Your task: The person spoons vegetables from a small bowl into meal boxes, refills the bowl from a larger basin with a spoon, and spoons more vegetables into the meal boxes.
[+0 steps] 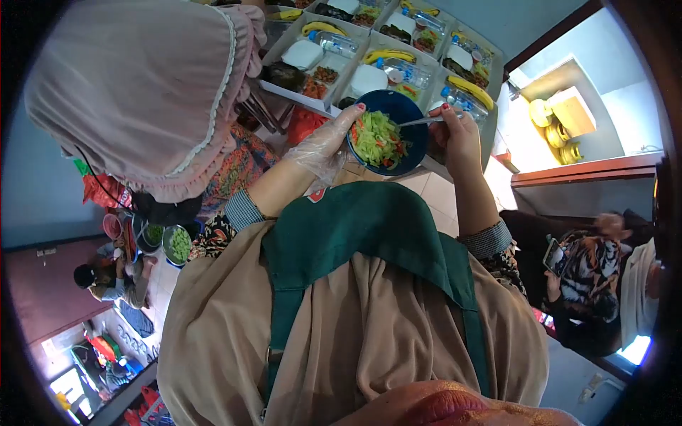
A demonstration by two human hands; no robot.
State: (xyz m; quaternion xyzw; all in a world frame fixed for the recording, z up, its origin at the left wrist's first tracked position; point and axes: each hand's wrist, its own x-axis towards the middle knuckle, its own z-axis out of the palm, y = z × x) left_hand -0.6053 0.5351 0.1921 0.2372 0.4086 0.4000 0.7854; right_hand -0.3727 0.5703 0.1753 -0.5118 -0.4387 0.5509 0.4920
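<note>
A dark blue bowl is held at the middle of the scene, just in front of the near edge of several open boxes. Its rim is gripped on the left side by the left hand, which is covered by a clear plastic glove, with the thumb placed over the edge. Shredded vegetables, pale green with some orange pieces, are contained in the bowl. The handle of a metal utensil is clamped between the fingers of the bare right hand; its other end is reached into the shreds, and its shape cannot be told. In the far boxes, bananas, water bottles and white containers are seen. On the far left, very close, a person in a pink head covering is seen. On the left, cut green vegetables are kept in a basin. At the right, a phone is held by another person.
</note>
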